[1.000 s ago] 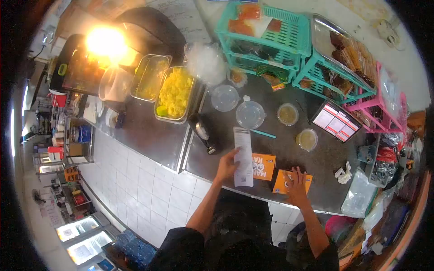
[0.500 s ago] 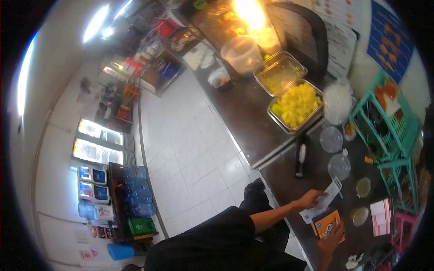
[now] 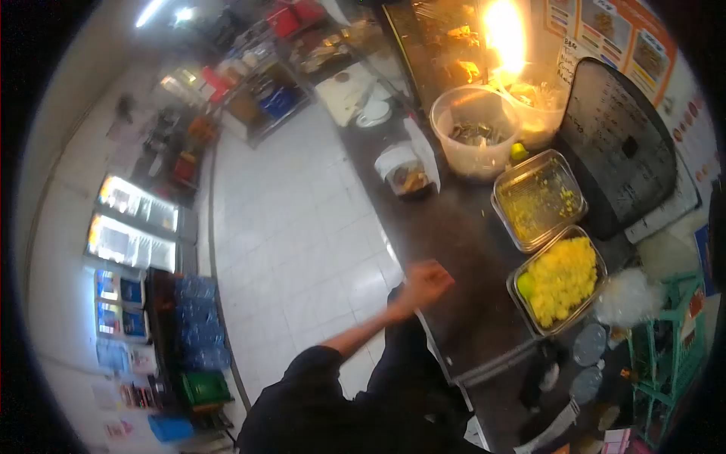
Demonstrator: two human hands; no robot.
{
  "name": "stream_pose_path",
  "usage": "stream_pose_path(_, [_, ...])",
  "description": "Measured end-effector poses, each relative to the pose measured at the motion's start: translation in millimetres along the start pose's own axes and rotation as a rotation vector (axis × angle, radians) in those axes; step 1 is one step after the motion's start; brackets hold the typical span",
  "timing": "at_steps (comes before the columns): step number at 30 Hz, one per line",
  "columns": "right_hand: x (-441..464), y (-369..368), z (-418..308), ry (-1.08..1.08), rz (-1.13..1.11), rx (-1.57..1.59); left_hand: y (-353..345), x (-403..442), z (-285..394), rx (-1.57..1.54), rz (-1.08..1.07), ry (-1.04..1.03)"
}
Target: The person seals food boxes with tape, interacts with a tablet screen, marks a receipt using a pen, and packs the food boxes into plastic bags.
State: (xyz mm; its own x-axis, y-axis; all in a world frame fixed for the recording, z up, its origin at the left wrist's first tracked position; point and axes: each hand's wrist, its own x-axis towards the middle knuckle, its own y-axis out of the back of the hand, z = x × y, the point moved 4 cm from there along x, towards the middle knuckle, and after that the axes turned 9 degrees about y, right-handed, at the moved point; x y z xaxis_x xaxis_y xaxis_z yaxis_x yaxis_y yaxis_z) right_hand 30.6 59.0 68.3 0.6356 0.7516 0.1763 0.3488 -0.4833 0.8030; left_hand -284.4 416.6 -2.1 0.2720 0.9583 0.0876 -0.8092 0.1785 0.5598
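My left hand [image 3: 428, 286] is over the near edge of the dark counter [image 3: 461, 242], its fingers curled together and slightly blurred. Whether anything is inside them is hidden. My right hand is out of view. To the right of my left hand, a clear clamshell tub [image 3: 563, 276] holds chopped yellow pieces with a green lime-like fruit at one end. Its lid [image 3: 537, 200] lies folded back, with yellow bits stuck inside. Beyond my hand, a small paper-lined bowl [image 3: 408, 174] contains brownish food. A printed paper slip [image 3: 556, 430] lies at the bottom of the counter.
A translucent bucket [image 3: 476, 132] stands beside a bright lamp [image 3: 505, 34]. A dark mesh panel [image 3: 620, 144] leans against the wall. Green plastic racks [image 3: 669, 363] and clear round lids [image 3: 588, 344] are at the lower right. Water bottles [image 3: 204, 321] line the left wall.
My left hand has left the paper slip and moved up and left to the counter's edge. My right hand, earlier on an orange packet, has gone out of view. The camera view has shifted.
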Motion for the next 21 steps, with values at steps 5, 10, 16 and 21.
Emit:
stream_pose_path(5, [46.6, -161.2, -175.3, -0.226, -0.051, 0.353, 142.1, 269.8, -160.2, 0.5, 0.307, 0.055])
stream_pose_path(10, [109.9, -402.3, -329.0, -0.3, -0.365, 0.884, 132.6, 346.3, -212.2, 0.665, -0.006, 0.129])
stream_pose_path(16, [176.7, -533.6, -392.5, -0.467, -0.099, 0.749, 169.0, 341.3, -209.6, -0.233, -0.129, 0.421])
stream_pose_path(21, [179.1, -550.4, -404.6, -0.587, -0.115, 0.696, 211.8, 297.7, -184.0, -0.486, -0.186, 0.279])
